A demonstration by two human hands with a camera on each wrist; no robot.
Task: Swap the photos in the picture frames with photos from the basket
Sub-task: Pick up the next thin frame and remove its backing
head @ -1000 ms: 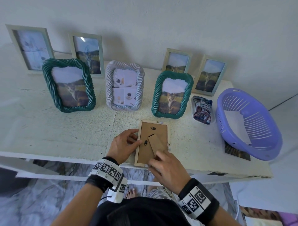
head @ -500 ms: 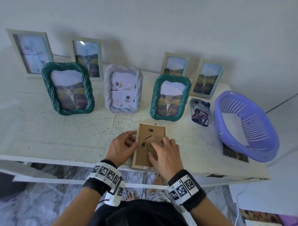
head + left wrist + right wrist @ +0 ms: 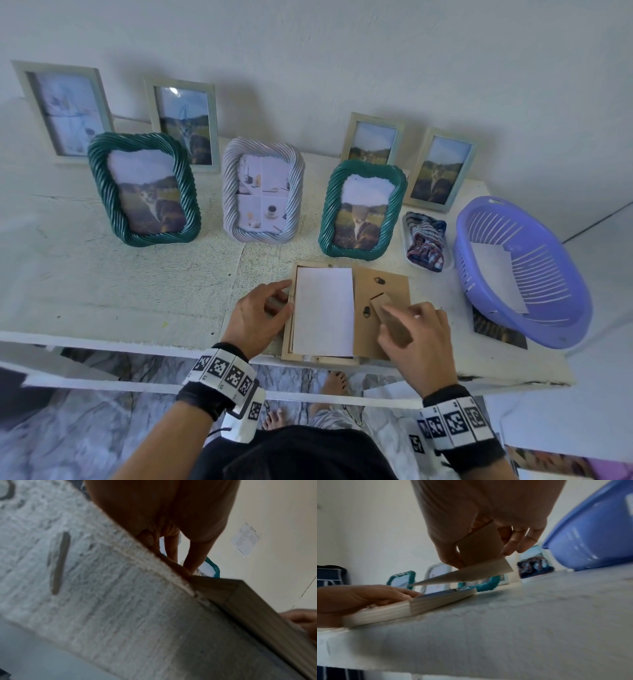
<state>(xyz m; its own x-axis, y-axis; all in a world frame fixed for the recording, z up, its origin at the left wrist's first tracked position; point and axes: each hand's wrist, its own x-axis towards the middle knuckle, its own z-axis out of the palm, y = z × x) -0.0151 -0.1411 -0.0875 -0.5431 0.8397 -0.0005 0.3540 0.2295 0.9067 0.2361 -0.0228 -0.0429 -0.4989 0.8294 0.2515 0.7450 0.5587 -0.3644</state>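
Frame (image 3: 322,356) lies face down at the counter (image 3: 137,291) front edge; backing (image 3: 380,308) is off and held just right of it, tilted, clear of the frame in the right wrist view; white back of the old photo (image 3: 323,310) is exposed in the recess, not yet lifted out. Judged stage: opening done on this frame; removal, new photo from basket (image 3: 548,322), and re-closing remain. One sheet (image 3: 496,277) lies in the basket; how many of the standing frames are already swapped cannot be told.

Right hand (image 3: 418,342): fingers (image 3: 510,543) curled, thumb opposed, pinching the backing's stand flap (image 3: 479,543).

Left hand (image 3: 257,315): fingers (image 3: 399,592) nearly straight, resting on the frame's left rail, steadying it; holds nothing.
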